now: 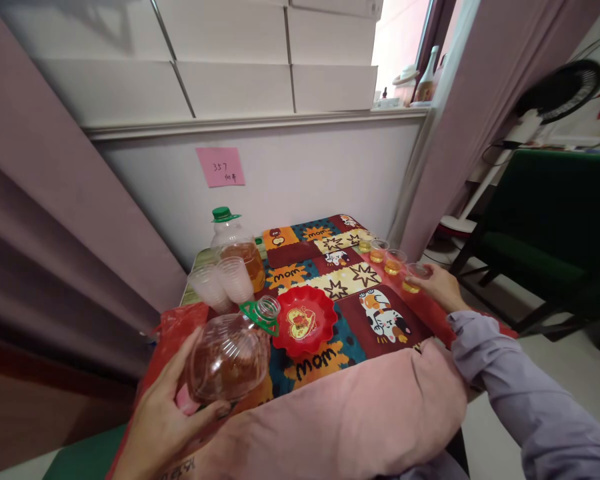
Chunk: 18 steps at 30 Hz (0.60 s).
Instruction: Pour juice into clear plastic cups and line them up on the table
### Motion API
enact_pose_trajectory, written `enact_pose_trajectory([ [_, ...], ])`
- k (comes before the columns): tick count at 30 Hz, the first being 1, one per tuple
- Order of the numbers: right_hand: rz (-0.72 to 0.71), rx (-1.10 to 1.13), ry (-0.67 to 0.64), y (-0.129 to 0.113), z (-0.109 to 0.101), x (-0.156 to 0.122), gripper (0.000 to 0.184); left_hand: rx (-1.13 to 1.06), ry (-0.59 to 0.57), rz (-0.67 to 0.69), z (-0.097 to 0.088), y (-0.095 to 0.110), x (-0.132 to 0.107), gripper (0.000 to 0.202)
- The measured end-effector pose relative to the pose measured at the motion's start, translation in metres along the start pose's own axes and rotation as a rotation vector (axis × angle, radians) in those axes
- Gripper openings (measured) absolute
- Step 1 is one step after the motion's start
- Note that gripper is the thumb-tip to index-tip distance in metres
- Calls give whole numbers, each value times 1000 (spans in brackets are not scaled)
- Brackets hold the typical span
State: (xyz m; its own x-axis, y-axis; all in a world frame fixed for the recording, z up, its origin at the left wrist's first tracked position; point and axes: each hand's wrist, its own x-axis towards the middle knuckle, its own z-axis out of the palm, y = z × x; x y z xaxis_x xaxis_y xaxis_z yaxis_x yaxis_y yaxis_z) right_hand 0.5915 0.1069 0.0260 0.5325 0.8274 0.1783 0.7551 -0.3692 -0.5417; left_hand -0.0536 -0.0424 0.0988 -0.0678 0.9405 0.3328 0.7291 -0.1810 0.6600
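My left hand (163, 413) grips a clear plastic jug (230, 353) with amber liquid, tilted on its side, its uncapped mouth and green handle ring pointing right toward a red plastic plate (305, 320). My right hand (440, 287), in a lilac sleeve, is closed on a small clear cup (414, 277) with amber liquid at the right edge of a small table (330, 280) covered with a patchwork cat cloth. Three more filled cups (380, 251) stand in a row behind it.
A second jug with a green cap (233, 250) stands at the table's back left, beside stacks of clear empty cups (223, 283). A red bag (177, 327) lies at left. A pink cushion (355, 413) covers my lap. A dark green chair (545, 227) and a fan (560, 90) stand right.
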Motion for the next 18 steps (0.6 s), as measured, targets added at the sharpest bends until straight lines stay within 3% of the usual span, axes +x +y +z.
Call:
enact_pose_trajectory([
  [10, -1, -51, -1, 3, 9, 16, 77, -79, 24, -75, -4, -15, -4, 118],
  [18, 23, -56, -6, 2, 15, 12, 78, -137, 38, -64, -4, -22, -7, 122],
])
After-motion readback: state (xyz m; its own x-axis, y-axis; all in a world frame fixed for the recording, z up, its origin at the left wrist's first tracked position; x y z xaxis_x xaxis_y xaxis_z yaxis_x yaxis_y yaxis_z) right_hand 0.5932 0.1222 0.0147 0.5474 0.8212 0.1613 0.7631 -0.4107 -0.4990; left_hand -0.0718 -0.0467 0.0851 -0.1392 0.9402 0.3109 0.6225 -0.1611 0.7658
